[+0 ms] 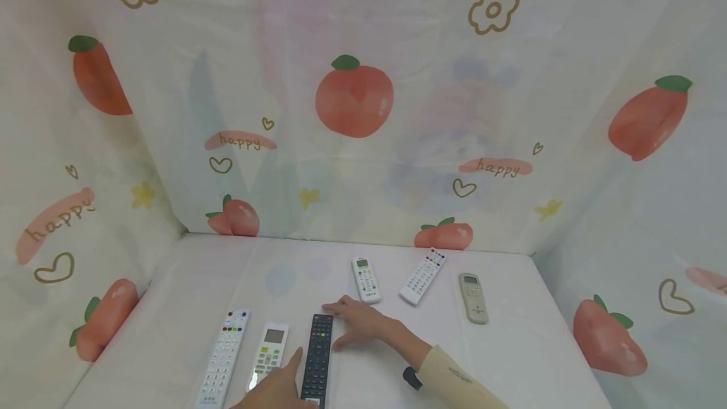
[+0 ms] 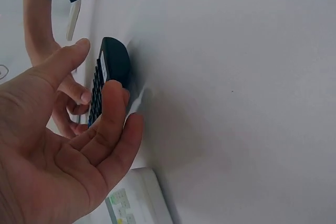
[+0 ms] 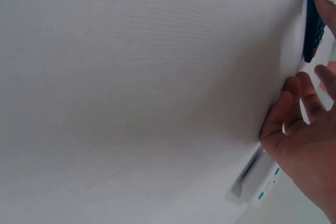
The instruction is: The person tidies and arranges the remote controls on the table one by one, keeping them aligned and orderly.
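A black remote control (image 1: pixel 316 358) lies on the white cloth between my two hands. My left hand (image 1: pixel 275 390) is at its near end. The left wrist view shows the end of the black remote (image 2: pixel 116 61) by the fingertips, with the fingers loosely bent and the thumb apart. At the far end, my right hand (image 1: pixel 363 320) has its thumb by the right edge and its forefinger near the top. Whether either hand touches the remote is unclear. Partly behind my left hand lies a white remote with a screen (image 1: pixel 274 337).
A long white remote (image 1: pixel 224 358) lies at the far left. Farther back are a small white remote (image 1: pixel 365 279), a slanted white remote (image 1: pixel 423 276) and a beige remote (image 1: pixel 474 298). Printed cloth walls (image 1: pixel 363 188) enclose the back and sides.
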The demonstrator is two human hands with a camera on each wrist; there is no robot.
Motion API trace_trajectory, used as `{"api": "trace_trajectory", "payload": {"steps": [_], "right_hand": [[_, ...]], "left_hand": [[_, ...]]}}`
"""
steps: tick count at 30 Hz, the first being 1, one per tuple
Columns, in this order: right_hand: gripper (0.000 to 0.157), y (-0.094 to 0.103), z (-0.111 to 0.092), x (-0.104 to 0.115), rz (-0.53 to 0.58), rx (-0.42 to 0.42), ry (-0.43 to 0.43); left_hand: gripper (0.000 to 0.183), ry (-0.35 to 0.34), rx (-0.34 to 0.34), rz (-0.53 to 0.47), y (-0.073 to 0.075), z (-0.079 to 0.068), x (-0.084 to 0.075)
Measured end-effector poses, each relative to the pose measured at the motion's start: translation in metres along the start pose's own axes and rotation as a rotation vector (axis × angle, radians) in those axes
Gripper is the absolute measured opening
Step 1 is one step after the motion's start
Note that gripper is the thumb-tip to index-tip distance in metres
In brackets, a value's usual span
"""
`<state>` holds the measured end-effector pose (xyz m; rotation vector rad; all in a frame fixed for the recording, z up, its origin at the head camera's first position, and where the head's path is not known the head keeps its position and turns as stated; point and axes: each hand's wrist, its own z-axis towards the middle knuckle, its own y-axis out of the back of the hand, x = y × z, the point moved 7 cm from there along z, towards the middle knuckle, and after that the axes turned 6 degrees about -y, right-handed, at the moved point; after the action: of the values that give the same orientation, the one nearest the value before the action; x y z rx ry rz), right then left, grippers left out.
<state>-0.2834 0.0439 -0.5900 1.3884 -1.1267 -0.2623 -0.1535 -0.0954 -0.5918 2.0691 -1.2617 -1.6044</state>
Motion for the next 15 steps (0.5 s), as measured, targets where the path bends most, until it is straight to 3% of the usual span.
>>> {"api": "trace_trajectory", "payload": {"steps": [6, 15], "right_hand": [[0.076, 0.000, -0.009, -0.010, 0.129, -0.023, -0.040], [0.063, 0.000, -0.026, -0.023, 0.297, -0.102, -0.058]], "left_hand": [[0.103, -0.031, -0.042, -0.032, 0.018, 0.002, -0.009], [0.084, -0.204, -0.123, -0.027, 0.048, 0.011, -0.028]]}}
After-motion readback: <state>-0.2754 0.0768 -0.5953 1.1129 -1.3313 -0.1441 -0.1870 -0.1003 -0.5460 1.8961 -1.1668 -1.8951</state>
